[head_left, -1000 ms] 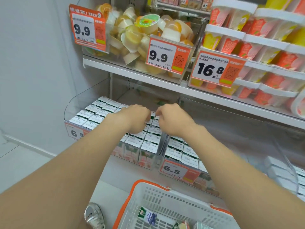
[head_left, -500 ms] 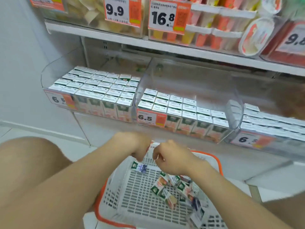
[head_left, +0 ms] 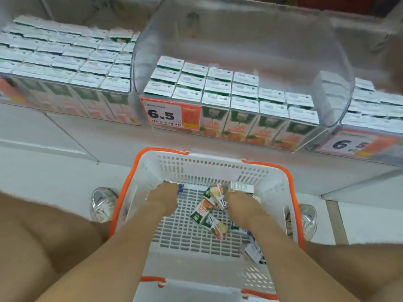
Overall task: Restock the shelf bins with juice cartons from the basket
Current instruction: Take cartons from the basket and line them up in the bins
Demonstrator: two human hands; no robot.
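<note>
my left grip [head_left: 162, 201] is down in the white slotted plastic basket with the orange rim [head_left: 270, 177], over a blue-and-white carton [head_left: 180, 189] at its 12 o'clock; right grip [head_left: 244, 207] touches the loose green-and-orange juice cartons [head_left: 201, 212] mid-basket; fingers tucked under, can't tell if either's clamped; clear plastic shelf bin [head_left: 335, 101] sits up at 12 o'clock
</note>
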